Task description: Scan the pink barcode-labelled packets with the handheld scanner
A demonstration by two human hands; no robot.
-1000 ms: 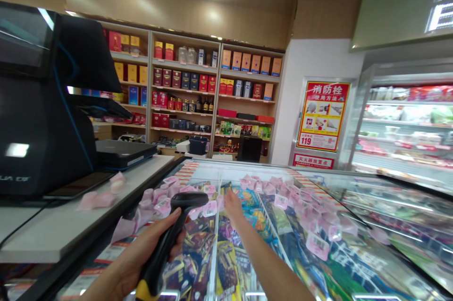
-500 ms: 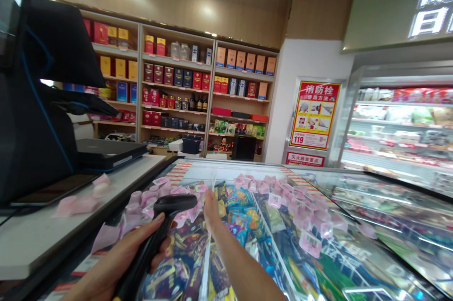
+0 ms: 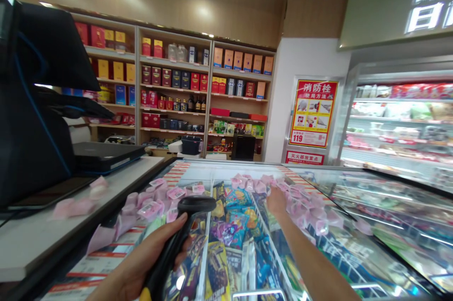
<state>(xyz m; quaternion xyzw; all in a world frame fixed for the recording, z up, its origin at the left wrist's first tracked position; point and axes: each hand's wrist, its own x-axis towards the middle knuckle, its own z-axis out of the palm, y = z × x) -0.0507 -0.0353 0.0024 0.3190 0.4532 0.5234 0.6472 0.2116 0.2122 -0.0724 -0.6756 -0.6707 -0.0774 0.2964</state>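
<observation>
My left hand (image 3: 155,251) is wrapped round the handle of a black barcode scanner (image 3: 196,204), its head held above the glass top of a freezer chest. My right hand (image 3: 277,201) reaches forward among small pink translucent packs (image 3: 311,209) on the right part of the glass. Its fingers point away from me and are mostly hidden, so I cannot make out whether it grips a pack. Another cluster of pink packs (image 3: 154,197), some with white labels, lies on the left, beyond my left hand. Colourful ice cream wrappers (image 3: 240,221) show through the glass.
To the left, a white counter (image 3: 31,239) carries a black checkout terminal (image 3: 38,103), a black flat box (image 3: 109,154) and a few pink packs (image 3: 74,207). Shelves (image 3: 173,88) of boxes and bottles stand behind. A lit refrigerated cabinet (image 3: 399,126) is on the right.
My right hand has moved right, from the middle of the freezer top to the right-hand pink packs. The scanner in my left hand has shifted right too. The view has turned slightly.
</observation>
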